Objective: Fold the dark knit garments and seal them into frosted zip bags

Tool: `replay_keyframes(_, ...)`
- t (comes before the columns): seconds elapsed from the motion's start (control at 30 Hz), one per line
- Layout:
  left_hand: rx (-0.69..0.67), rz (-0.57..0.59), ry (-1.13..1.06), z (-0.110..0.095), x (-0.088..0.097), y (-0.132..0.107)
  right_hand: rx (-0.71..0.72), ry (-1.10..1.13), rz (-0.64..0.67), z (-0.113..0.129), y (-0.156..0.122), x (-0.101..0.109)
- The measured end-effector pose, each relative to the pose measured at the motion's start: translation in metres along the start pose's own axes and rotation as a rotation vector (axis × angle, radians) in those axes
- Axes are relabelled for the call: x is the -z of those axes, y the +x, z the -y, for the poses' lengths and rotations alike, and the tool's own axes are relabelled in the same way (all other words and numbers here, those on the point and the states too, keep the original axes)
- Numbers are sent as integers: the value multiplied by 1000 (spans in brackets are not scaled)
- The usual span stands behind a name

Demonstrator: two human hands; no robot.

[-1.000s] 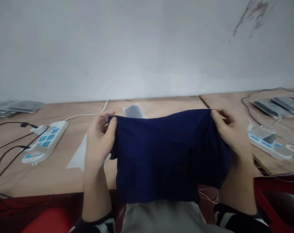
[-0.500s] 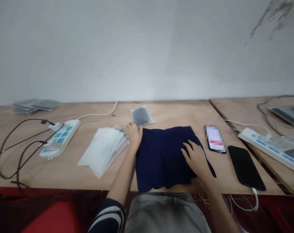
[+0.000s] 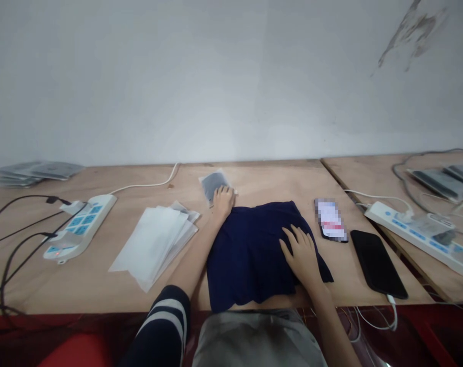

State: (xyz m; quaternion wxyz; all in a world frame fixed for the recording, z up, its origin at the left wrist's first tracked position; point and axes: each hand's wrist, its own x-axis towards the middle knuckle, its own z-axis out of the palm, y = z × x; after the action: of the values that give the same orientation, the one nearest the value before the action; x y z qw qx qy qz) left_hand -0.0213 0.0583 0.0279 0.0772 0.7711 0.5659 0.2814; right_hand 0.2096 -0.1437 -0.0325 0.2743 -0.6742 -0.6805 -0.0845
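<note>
Plywood table (image 3: 82, 278): squarish navy cloth (image 3: 250, 255), right hand (image 3: 302, 252) splayed on it, left hand (image 3: 223, 199) at far corner, grip unclear.

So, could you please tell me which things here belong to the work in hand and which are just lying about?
In hand: navy garment, with the left hand and right hand on it.
Lying about: clear bags, packed bag, lit phone, black phone, power strips.

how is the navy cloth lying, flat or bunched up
Flat: the navy cloth lies on the table, right hand palm-down on its right side, left hand at its far left corner. Folded layers underneath: cannot tell.
</note>
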Motion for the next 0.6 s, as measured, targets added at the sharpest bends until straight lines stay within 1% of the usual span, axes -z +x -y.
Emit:
replay_keyframes(0.1,13,-110,-70,-3,13,2,0,9,7,0,0,0)
replay_keyframes(0.2,56,-268,-130,-10,38,2,-9,16,14,0,-1,0)
replay_keyframes(0.27,95,-403,-187,-19,58,-1,-19,40,17,1,0,0)
replay_keyframes(0.37,141,-641,-414,-44,84,-14,-58,142,-27,6,6,8)
replay_keyframes(0.4,156,-696,-508,-54,90,-22,-75,198,-68,10,9,15)
replay_keyframes(0.43,173,-720,-587,-65,94,-32,-92,258,-127,15,12,24)
replay_keyframes(0.5,223,-709,-692,-87,98,-54,-116,356,-284,28,18,49)
replay_keyframes(0.6,325,-669,-846,-114,90,-90,-118,365,-538,55,25,98)
